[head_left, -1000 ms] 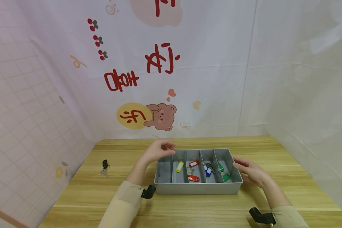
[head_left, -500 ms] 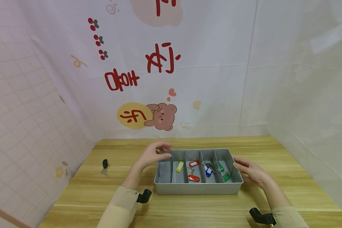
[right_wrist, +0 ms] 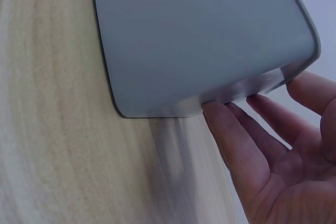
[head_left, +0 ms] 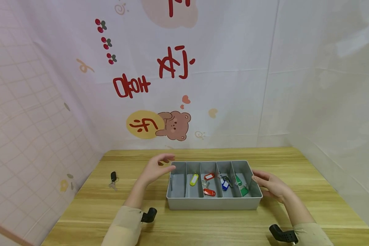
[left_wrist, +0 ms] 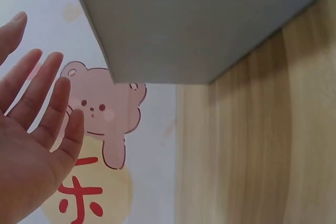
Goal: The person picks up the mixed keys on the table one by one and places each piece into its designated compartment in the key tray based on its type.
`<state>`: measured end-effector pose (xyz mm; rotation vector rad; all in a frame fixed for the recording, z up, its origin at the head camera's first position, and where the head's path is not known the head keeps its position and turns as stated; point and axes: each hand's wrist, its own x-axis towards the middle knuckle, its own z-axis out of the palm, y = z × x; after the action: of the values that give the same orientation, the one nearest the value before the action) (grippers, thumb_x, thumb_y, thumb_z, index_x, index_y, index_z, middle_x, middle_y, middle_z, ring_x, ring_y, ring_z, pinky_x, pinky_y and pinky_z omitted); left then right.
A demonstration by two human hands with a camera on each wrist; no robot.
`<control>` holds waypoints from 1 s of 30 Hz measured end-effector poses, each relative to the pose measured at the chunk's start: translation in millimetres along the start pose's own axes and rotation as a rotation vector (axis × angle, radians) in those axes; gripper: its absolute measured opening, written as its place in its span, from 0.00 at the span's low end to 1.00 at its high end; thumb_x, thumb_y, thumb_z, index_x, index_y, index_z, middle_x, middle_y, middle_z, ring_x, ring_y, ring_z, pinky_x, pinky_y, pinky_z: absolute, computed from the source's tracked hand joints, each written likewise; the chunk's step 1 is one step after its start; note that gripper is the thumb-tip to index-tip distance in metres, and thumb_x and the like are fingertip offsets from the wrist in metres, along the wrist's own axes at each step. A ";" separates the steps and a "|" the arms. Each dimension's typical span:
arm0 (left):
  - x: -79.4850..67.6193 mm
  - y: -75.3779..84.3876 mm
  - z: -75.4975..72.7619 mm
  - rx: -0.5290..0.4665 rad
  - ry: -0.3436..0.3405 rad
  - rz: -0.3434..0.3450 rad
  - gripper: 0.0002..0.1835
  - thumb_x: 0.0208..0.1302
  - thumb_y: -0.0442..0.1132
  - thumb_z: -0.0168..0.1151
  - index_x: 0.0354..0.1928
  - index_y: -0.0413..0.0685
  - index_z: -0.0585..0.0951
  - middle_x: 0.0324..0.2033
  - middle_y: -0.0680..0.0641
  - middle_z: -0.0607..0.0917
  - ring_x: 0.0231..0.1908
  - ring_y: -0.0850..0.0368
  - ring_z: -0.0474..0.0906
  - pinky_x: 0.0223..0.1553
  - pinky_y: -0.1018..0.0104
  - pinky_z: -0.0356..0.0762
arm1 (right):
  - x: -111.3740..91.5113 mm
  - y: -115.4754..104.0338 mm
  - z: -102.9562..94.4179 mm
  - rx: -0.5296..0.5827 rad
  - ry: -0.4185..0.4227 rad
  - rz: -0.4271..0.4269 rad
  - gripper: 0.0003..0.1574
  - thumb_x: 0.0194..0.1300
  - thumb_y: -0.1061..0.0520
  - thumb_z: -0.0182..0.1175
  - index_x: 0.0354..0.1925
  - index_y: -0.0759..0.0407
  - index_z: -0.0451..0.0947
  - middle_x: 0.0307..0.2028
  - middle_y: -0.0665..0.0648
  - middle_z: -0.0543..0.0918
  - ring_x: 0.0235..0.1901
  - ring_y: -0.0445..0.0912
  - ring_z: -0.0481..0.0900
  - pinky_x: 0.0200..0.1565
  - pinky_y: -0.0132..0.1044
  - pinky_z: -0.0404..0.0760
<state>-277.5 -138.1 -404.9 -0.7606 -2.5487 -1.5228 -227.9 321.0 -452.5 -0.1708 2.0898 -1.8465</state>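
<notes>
A grey divided tray (head_left: pixel 213 204) stands on the wooden table, its compartments in a row. In it lie a yellow key tag (head_left: pixel 194 179), red key tags (head_left: pixel 209 192), blue-tagged keys (head_left: pixel 225 185) and green key tags (head_left: pixel 244 190); the leftmost compartment holds none. My left hand (head_left: pixel 155 169) hovers beside the tray's left end, fingers loosely bent, holding nothing. At the right end my right hand (head_left: pixel 272 186) holds the tray wall, with the thumb at the rim and fingertips against the outside. The right wrist view shows those fingers (right_wrist: pixel 236 140) touching the wall.
A black key fob (head_left: pixel 113 176) with a metal key (head_left: pixel 113 186) lies on the table (head_left: pixel 135 160) at the left. A printed white curtain (head_left: pixel 227 85) hangs behind the table, with more fabric along both sides.
My left hand has moved left, from above the tray's leftmost compartment to beside its left end. The right hand and the tray have stayed in place.
</notes>
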 end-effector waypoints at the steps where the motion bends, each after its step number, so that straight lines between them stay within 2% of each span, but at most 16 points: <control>1: -0.8 -1.6 -0.7 0.000 0.008 -0.003 0.23 0.62 0.39 0.71 0.59 0.45 0.80 0.51 0.44 0.84 0.51 0.42 0.76 0.53 0.42 0.70 | 0.0 0.0 0.0 0.000 0.001 0.000 0.45 0.78 0.52 0.51 0.74 0.76 0.41 0.70 0.77 0.57 0.56 0.47 0.75 0.52 0.47 0.80; 8: -6.9 -11.6 -4.8 0.035 0.070 -0.016 0.22 0.61 0.37 0.71 0.58 0.47 0.81 0.49 0.47 0.85 0.50 0.46 0.77 0.53 0.43 0.69 | 1.1 1.4 -1.8 0.001 0.001 -0.004 0.45 0.78 0.52 0.51 0.75 0.75 0.41 0.70 0.76 0.56 0.56 0.46 0.75 0.52 0.47 0.80; 15: -15.4 -23.7 -9.6 0.071 0.141 -0.026 0.24 0.60 0.40 0.72 0.59 0.47 0.80 0.51 0.45 0.85 0.51 0.50 0.76 0.54 0.47 0.69 | 1.3 2.1 -3.2 -0.011 -0.004 -0.011 0.46 0.78 0.51 0.51 0.75 0.75 0.41 0.71 0.77 0.54 0.57 0.46 0.74 0.52 0.47 0.79; 23: -26.2 -36.2 -17.7 0.084 0.200 -0.026 0.26 0.59 0.37 0.73 0.60 0.44 0.79 0.51 0.41 0.83 0.53 0.42 0.74 0.57 0.37 0.65 | 0.2 1.0 -1.5 -0.006 0.004 -0.002 0.46 0.77 0.51 0.51 0.75 0.75 0.41 0.71 0.77 0.54 0.55 0.45 0.75 0.52 0.46 0.79; 30: -35.6 -50.7 -29.4 0.142 0.250 -0.041 0.27 0.58 0.37 0.74 0.59 0.44 0.79 0.52 0.42 0.83 0.54 0.41 0.74 0.57 0.40 0.66 | -0.5 0.1 0.2 -0.001 0.006 -0.002 0.45 0.77 0.52 0.52 0.75 0.75 0.42 0.70 0.77 0.56 0.56 0.46 0.75 0.52 0.46 0.80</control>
<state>-274.6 -195.7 -442.0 -0.4712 -2.4653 -1.3339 -227.4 320.9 -452.5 -0.1671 2.0952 -1.8495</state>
